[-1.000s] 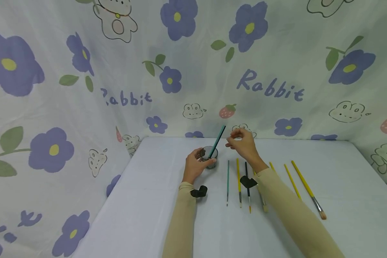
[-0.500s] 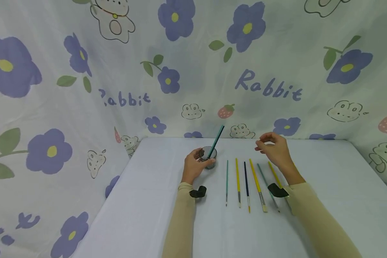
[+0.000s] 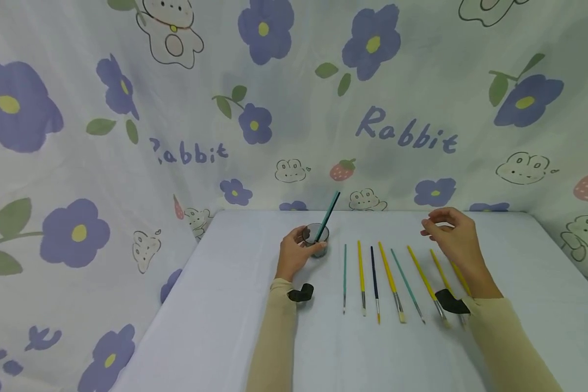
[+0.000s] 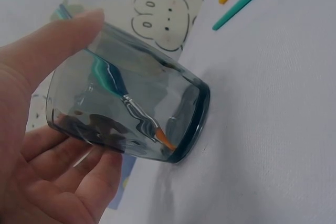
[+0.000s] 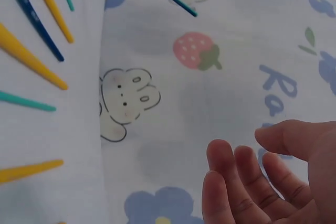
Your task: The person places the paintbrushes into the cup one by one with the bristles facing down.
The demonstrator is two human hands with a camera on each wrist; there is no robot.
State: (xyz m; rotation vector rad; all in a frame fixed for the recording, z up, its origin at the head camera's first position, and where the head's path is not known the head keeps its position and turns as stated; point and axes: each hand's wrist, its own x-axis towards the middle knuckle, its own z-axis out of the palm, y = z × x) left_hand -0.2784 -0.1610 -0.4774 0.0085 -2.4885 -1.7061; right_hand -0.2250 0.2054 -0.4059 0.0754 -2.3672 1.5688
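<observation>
My left hand (image 3: 294, 253) grips a clear grey glass (image 3: 319, 251) at the back middle of the table, thumb along one side and fingers round the other. Paintbrush handles (image 3: 329, 213), teal and dark, lean out of the glass to the right. Inside it, the left wrist view shows an orange bristle tip (image 4: 165, 139) down at the base. Over the rightmost paintbrushes, my right hand (image 3: 455, 245) hovers with loosely bent fingers and nothing in them. Below it lie yellow paintbrushes (image 3: 438, 267), partly hidden by the hand and wrist.
Left of those, several paintbrushes lie in a spread row: a teal one (image 3: 344, 277), a yellow one (image 3: 361, 269), a dark blue one (image 3: 374, 272) and more. A white cloth (image 3: 215, 305) covers the table. Behind it hangs a flowered rabbit curtain (image 3: 294, 109).
My right hand has moved away from beside the glass to the right, across the row of paintbrushes, uncovering the middle ones. The left hand keeps its hold on the glass.
</observation>
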